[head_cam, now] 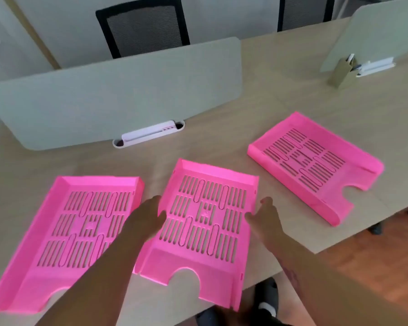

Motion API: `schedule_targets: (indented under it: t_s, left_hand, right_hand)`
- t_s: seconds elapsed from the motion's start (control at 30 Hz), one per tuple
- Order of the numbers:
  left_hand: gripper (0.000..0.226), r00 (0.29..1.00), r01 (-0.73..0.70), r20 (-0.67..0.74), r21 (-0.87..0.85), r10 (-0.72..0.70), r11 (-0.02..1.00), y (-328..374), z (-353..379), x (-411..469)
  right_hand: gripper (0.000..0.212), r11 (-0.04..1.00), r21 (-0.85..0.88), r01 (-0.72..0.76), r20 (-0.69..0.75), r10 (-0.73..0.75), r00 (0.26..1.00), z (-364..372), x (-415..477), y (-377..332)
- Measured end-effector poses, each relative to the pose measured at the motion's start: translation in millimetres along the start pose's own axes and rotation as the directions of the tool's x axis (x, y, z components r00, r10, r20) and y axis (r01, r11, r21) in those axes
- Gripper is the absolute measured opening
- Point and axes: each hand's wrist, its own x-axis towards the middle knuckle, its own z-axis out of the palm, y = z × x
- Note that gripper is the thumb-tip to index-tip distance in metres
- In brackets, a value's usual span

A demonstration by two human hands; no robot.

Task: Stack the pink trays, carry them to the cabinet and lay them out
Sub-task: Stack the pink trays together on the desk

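My left hand (pixel 149 214) and right hand (pixel 267 214) clasp the side walls of the middle tray (pixel 205 222), fingers curled over each rim, one hand on either side. The job, I judge, is to lift it level and nest it on a neighbour, walls lined up. Its notched front overhangs the desk (pixel 292 95) edge toward me, so I should raise it, not drag it. The left tray (pixel 64 234) lies just beside; the right tray (pixel 316 161) sits apart, angled. The divider (pixel 104 95) stands behind; open desk lies beyond.
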Motion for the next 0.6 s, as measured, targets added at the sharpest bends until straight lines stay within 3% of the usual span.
schedule_targets:
  t_s: [0.07,0.17,0.33,0.6]
  left_hand:
    - [0.035,0.997,0.044,-0.053,-0.062,-0.048,0.997,-2,2,0]
    - [0.018,0.988,0.126,-0.079,-0.106,-0.135,0.986,-3,5,0]
    - [0.012,0.973,0.193,-0.076,-0.244,-0.217,0.95,1,2,3]
    - [0.007,0.904,0.321,-0.105,-0.471,-0.414,0.822,16,2,21]
  right_hand:
    - [0.026,0.997,0.033,-0.065,0.078,0.062,0.995,4,0,5]
    - [0.016,0.999,-0.038,-0.022,0.123,0.027,0.992,11,7,11]
    - [0.009,0.979,-0.167,0.119,0.094,-0.104,0.99,-1,45,-17]
    - [0.019,0.873,-0.349,0.341,0.162,-0.302,0.939,-1,124,-77]
